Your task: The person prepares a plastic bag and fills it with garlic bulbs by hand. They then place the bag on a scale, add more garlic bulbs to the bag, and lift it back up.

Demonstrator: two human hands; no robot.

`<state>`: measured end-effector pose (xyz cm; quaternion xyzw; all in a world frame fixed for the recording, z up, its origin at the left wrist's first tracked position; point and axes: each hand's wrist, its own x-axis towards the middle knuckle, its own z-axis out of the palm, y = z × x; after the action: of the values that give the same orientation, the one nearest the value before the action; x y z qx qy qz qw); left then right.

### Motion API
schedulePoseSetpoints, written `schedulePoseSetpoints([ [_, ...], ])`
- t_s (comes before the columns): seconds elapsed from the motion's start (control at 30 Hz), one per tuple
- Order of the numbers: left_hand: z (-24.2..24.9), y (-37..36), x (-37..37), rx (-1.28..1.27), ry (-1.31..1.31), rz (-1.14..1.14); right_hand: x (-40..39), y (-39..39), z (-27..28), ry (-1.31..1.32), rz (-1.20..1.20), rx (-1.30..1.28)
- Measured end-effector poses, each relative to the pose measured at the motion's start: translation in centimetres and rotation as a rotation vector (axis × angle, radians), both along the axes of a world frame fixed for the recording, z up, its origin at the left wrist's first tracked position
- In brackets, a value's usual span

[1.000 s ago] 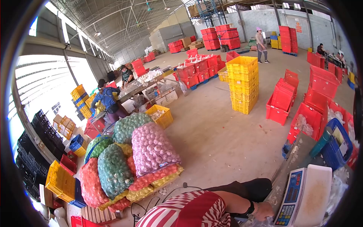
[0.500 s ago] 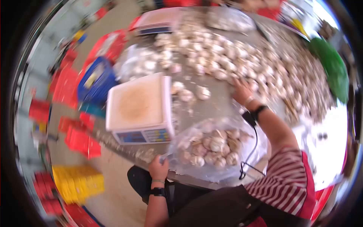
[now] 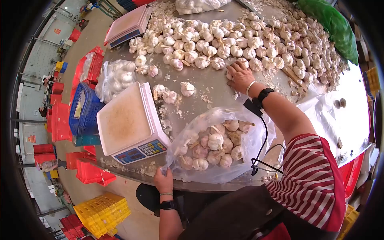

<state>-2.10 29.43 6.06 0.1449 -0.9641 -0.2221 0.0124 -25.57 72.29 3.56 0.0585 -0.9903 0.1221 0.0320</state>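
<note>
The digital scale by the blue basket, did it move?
No: the view turned, but the digital scale is still beside the blue basket on the metal table.

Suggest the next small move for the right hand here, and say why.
Probably close the right hand on garlic at the near edge of the loose pile: it is right at that edge, while the left hand pinches the edge of the clear plastic bag, whose mouth gapes open over the bulbs inside.
</note>
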Motion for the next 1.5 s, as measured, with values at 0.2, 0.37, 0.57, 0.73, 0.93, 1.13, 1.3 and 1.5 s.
schedulePoseSetpoints([
  [0.2, 0.3, 0.2, -0.2, -0.009, -0.046, 0.008, -0.8, 0.7, -1.3, 0.048, 0.082, -0.008],
  [0.37, 0.2, 0.3, -0.1, -0.008, -0.095, 0.017, -0.3, 0.7, -2.2, 0.136, 0.074, -0.074],
  [0.57, 0.5, 0.2, -0.2, 0.012, -0.119, 0.037, 0.9, 1.4, 0.8, 0.087, 0.194, -0.270],
  [0.73, 0.8, 0.4, -0.3, 0.001, -0.138, 0.014, 3.7, 2.5, 3.6, -0.114, -0.126, -1.534],
  [0.93, -0.1, -0.1, -0.1, -0.049, -0.121, 0.018, 5.5, 6.0, 4.3, -0.260, -0.319, -2.248],
  [1.13, -0.3, -0.2, 0.2, -0.053, -0.067, -0.001, 1.6, 7.2, 2.7, -0.223, -0.576, -1.144],
  [1.3, 0.3, 0.2, 0.1, -0.019, -0.064, 0.017, -1.3, 2.8, 5.8, -0.197, -0.381, -0.247],
  [1.5, -0.6, -0.5, 0.8, -0.074, -0.060, 0.050, -3.7, 0.0, 1.8, -0.244, -0.196, 0.051],
])
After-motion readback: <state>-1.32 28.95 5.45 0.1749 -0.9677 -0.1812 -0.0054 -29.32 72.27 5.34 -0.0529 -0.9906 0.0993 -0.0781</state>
